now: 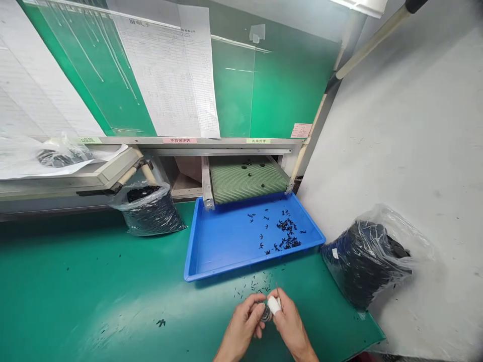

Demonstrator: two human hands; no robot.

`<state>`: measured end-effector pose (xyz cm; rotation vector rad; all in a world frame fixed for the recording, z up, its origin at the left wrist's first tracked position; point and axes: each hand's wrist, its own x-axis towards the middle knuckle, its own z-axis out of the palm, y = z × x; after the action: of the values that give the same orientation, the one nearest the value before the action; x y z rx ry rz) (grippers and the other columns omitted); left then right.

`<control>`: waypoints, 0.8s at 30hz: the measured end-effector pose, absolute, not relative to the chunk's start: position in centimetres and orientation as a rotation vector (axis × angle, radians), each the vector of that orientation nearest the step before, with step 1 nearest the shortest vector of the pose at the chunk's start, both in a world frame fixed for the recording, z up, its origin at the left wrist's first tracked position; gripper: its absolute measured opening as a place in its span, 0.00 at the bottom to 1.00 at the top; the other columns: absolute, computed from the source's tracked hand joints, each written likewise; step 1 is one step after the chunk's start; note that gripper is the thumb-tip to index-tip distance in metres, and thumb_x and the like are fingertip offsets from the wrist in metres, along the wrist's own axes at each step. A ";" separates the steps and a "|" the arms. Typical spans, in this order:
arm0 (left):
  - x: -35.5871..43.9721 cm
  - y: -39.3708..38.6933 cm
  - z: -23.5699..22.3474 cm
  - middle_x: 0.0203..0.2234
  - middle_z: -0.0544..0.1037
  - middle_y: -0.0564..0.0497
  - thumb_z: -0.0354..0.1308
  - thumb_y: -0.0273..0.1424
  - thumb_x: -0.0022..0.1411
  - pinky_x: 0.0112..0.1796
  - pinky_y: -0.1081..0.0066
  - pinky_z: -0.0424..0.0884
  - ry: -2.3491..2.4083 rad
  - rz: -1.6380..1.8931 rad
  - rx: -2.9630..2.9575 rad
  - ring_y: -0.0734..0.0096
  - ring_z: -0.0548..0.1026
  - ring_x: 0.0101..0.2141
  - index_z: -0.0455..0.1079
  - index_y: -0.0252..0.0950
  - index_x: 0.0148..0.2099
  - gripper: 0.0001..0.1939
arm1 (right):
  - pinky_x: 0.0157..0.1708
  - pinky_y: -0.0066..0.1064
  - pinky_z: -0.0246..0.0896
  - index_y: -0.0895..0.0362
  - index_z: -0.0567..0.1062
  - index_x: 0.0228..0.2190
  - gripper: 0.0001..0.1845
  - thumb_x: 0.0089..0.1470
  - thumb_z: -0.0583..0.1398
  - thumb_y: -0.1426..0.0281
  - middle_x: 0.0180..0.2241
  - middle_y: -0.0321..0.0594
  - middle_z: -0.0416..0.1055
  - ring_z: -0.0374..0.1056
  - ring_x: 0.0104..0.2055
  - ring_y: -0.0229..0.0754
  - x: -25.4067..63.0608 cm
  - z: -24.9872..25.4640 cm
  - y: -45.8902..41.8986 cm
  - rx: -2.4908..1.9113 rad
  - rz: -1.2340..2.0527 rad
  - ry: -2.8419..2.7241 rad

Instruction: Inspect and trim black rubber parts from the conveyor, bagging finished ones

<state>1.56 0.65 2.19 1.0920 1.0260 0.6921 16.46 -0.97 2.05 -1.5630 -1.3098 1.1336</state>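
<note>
Low in the view, my left hand (pixel 241 324) is closed round a small dark round part (pixel 266 314) that has ring-like edges. Right beside it is my right hand (pixel 290 322), its fingers pinched together against the part. A white wrapping (pixel 273 305) covers the tip of its thumb. Something thin sticks up from the right fingers, too small to name. Small black scraps (pixel 252 286) lie scattered on the green table (pixel 124 291) just beyond both hands.
A blue tray (pixel 226 246) holding many black bits stands under the end of a green conveyor belt (pixel 245 183) carrying several small dark parts. Clear bags of black pieces stand left (pixel 153 213) and right (pixel 366 261). A branched black scrap (pixel 161 323) lies at left.
</note>
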 end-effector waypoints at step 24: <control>6.6 24.6 5.3 0.30 0.73 0.48 0.49 0.37 0.62 0.28 0.74 0.66 1.275 0.689 1.443 0.73 0.70 0.28 0.70 0.32 0.42 0.15 | 0.33 0.27 0.56 0.52 0.67 0.32 0.12 0.46 0.50 0.77 0.32 0.36 0.71 0.65 0.33 0.39 22.4 -4.2 2.9 -1.832 1.161 -1.437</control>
<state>6.62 24.61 5.31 1.4426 1.2750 0.6890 22.40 2.89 -4.22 -1.8317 -1.4367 1.1609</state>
